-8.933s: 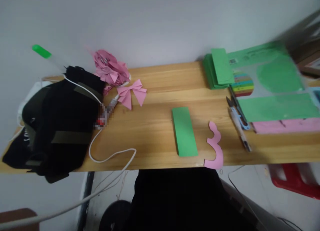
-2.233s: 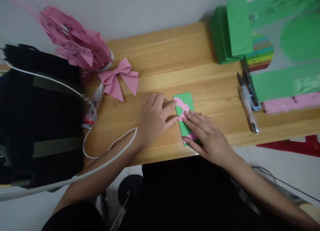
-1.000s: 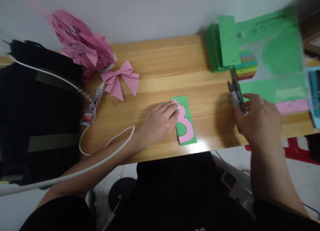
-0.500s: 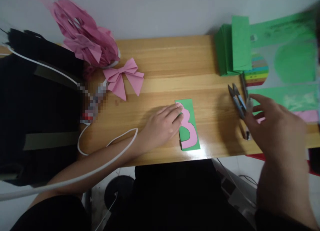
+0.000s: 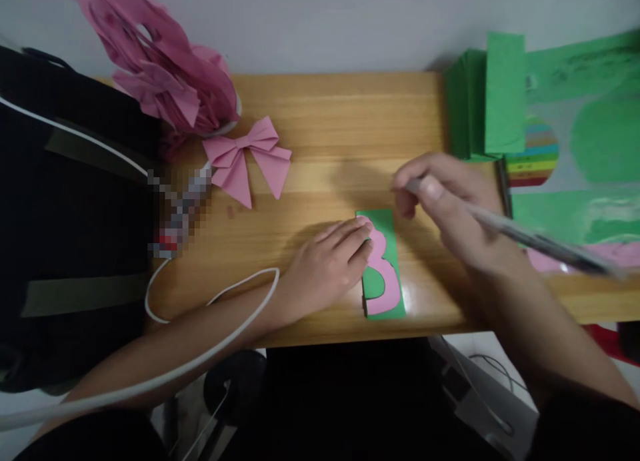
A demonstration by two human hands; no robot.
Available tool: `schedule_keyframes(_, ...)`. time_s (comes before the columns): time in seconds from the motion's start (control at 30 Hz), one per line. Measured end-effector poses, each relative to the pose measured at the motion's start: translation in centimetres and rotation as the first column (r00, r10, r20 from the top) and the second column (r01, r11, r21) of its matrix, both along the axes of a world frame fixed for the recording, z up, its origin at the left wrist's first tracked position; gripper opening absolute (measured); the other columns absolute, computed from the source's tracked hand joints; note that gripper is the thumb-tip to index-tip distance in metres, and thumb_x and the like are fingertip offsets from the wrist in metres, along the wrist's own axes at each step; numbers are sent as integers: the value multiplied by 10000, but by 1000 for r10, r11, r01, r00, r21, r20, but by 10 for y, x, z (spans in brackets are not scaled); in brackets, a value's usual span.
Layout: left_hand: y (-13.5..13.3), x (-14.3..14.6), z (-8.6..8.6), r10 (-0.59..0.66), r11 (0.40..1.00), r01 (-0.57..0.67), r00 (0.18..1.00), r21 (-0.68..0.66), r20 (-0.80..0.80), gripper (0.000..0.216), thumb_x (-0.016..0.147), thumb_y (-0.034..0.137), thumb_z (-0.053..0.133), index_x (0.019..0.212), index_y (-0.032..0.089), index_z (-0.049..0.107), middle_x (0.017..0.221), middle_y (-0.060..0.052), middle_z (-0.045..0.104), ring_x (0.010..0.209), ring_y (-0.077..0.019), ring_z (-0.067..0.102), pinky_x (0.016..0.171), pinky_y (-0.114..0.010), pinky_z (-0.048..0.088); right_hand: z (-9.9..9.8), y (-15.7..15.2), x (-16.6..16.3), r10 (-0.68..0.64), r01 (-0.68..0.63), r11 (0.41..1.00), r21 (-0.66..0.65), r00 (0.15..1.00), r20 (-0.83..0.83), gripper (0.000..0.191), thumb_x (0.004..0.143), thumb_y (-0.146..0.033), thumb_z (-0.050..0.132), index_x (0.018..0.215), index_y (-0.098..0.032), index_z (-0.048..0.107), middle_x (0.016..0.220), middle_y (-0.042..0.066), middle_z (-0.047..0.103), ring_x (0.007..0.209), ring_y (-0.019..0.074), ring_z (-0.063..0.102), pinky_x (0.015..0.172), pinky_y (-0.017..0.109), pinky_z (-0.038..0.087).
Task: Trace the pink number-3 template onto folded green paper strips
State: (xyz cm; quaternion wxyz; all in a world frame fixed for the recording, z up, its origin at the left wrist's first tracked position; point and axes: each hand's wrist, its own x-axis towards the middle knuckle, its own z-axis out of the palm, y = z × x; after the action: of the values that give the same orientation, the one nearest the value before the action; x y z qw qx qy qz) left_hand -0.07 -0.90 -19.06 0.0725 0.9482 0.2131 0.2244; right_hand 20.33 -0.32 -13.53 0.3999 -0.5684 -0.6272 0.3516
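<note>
My left hand [image 5: 333, 261] lies flat on the table. Its fingertips rest on a pink paper number 3 [image 5: 391, 288], which sits on an upright green card [image 5: 393, 224]. To the right, above the table, my right hand [image 5: 460, 214] is closed around a pen [image 5: 530, 234]. One end of the pen shows by the thumb, and the blurred other end points right and down. Beside the left hand is a pink folded paper bow [image 5: 245, 144].
Pink crumpled paper [image 5: 165, 68] stands at the back left near a black bag [image 5: 75, 201]. A white cable [image 5: 200, 354] crosses my left forearm. Folded green card [image 5: 505, 94] stands at the back right beside green sheets [image 5: 600, 208] with a rainbow-striped piece [image 5: 537, 158].
My right hand has moved left with the pen, toward the green card. The snips seen beside it before are now hidden. My left hand stays on the number 3.
</note>
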Motion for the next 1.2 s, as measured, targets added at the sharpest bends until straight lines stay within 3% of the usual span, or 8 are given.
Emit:
schedule_keyframes(0.1, 0, 2, 1, 10, 1000, -10, 1000, -16, 24, 182, 975, 139, 528, 1039, 65, 681, 1189, -145, 707, 1171, -252, 656, 1045, -387, 539, -23, 6, -22, -43, 35, 997, -73, 993, -110, 532, 972, -525, 364, 722, -198, 701, 625, -7, 570, 587, 106, 551, 589, 266, 475)
schedule_keyframes(0.27, 1, 2, 4, 30, 998, -28, 999, -52, 38, 199, 982, 125, 492, 993, 80, 686, 1104, -131, 731, 1122, -240, 681, 1008, -386, 562, -45, 3, -30, -193, 183, 979, -86, 975, -114, 224, 810, -245, 538, 598, -220, 608, 508, -30, 566, 454, 109, 503, 441, 243, 411)
schedule_keyframes(0.37, 1, 2, 4, 14, 996, -12, 1000, -91, 21, 198, 979, 111, 489, 1025, 72, 678, 1138, -147, 719, 1161, -247, 662, 1026, -402, 550, -47, 3, -29, -238, 236, 971, -31, 969, -63, 209, 718, -140, 487, 537, -234, 531, 481, -35, 550, 423, 108, 481, 414, 243, 391)
schedule_keyframes(0.53, 0, 2, 3, 20, 995, -17, 999, -98, 25, 176, 965, 112, 519, 1029, 69, 677, 1135, -143, 718, 1159, -252, 662, 1042, -397, 537, -46, 4, -31, -248, 247, 968, -34, 967, -48, 188, 667, -128, 453, 529, -236, 521, 482, -34, 563, 420, 106, 484, 400, 236, 378)
schedule_keyframes(1.2, 0, 2, 4, 28, 995, -27, 1000, -100, 9, 162, 961, 125, 535, 1009, 78, 682, 1114, -133, 724, 1132, -247, 676, 1028, -381, 553, -47, 3, -30, -224, 223, 975, -6, 974, -28, 187, 679, -145, 451, 534, -232, 531, 493, -33, 577, 432, 101, 497, 417, 233, 391)
